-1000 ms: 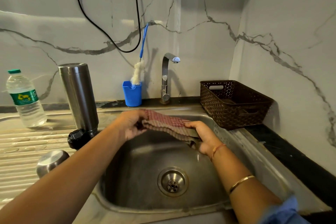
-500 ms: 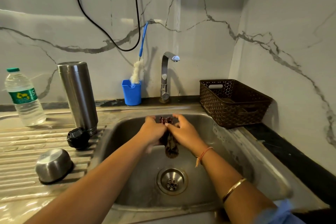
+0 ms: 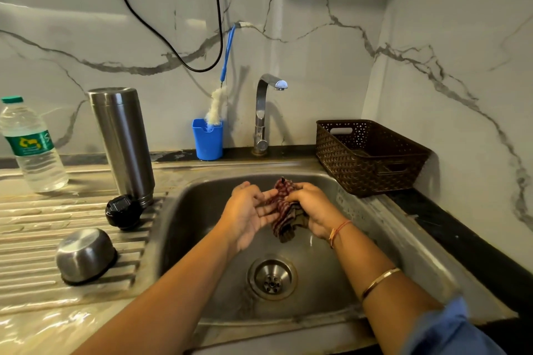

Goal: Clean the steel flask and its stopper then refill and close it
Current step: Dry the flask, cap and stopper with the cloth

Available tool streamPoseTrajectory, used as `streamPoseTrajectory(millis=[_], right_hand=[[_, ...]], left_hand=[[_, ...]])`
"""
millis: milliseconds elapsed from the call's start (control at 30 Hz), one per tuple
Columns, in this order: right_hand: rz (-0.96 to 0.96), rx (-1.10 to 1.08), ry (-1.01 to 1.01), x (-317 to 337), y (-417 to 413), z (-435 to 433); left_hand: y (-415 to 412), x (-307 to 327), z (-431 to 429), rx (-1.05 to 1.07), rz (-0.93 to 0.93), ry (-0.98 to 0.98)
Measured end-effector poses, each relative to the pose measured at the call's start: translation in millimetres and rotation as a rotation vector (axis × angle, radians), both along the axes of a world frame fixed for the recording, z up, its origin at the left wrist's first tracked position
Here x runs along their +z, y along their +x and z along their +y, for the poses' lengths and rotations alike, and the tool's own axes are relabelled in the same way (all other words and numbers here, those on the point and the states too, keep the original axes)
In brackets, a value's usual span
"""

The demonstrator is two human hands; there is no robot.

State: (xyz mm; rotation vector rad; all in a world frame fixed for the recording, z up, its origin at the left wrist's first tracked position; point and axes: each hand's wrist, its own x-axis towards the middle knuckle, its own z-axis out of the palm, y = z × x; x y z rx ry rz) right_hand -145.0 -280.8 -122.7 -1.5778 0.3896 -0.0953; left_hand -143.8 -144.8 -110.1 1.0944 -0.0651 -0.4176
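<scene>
The steel flask [image 3: 122, 144] stands upright on the draining board left of the sink [image 3: 184, 210]. Its black stopper [image 3: 123, 211] lies just in front of it, and the steel cap [image 3: 85, 255] sits upside down nearer to me. Over the sink bowl my right hand [image 3: 313, 210] grips a bunched red checked cloth [image 3: 285, 215]. My left hand [image 3: 249, 213] is beside it, palm up, with straight fingers touching the cloth. Both hands are well to the right of the flask.
A clear plastic water bottle [image 3: 31, 147] stands at the far left. A blue holder [image 3: 207, 140] with a bottle brush [image 3: 222, 89] and the tap [image 3: 264, 115] are behind the sink. A brown woven basket [image 3: 369, 155] sits at the right. The drain [image 3: 272, 278] lies below my hands.
The cloth was stretched between both hands, then bunched up over the sink. My left hand has since opened its grip while the right keeps hold of the cloth.
</scene>
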Motion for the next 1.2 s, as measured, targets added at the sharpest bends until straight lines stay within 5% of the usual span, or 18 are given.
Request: streamPoseTrajectory(millis=[300, 500, 633, 733, 800, 867, 967, 1067, 1200], right_hand=[[-0.002, -0.06, 0.326, 20, -5, -5], [-0.203, -0.084, 0.46, 78, -11, -39], [-0.341, -0.151, 0.448, 115, -1, -80], [-0.453, -0.326, 0.269, 128, 15, -114], [-0.452, -0.452, -0.03, 128, 25, -128], [-0.37, -0.518, -0.455, 121, 32, -138], [-0.041, -0.267, -0.973, 105, 44, -151], [0.321, 0.008, -1.074, 87, 55, -153], [0.37, -0.019, -1.123, 76, 60, -152]], left_hand=[[20, -20, 16, 0.085, 0.039, -0.12], [44, -44, 25, 0.188, -0.057, 0.378], [55, -53, 34, 0.17, -0.283, 0.806], [56, -56, 35, 0.157, -0.434, 0.957], [56, -58, 34, 0.147, -0.485, 1.004], [56, -58, 33, 0.137, -0.518, 1.04], [56, -59, 31, 0.138, -0.545, 1.074], [56, -59, 31, 0.13, -0.574, 1.102], [57, -59, 30, 0.136, -0.574, 1.118]])
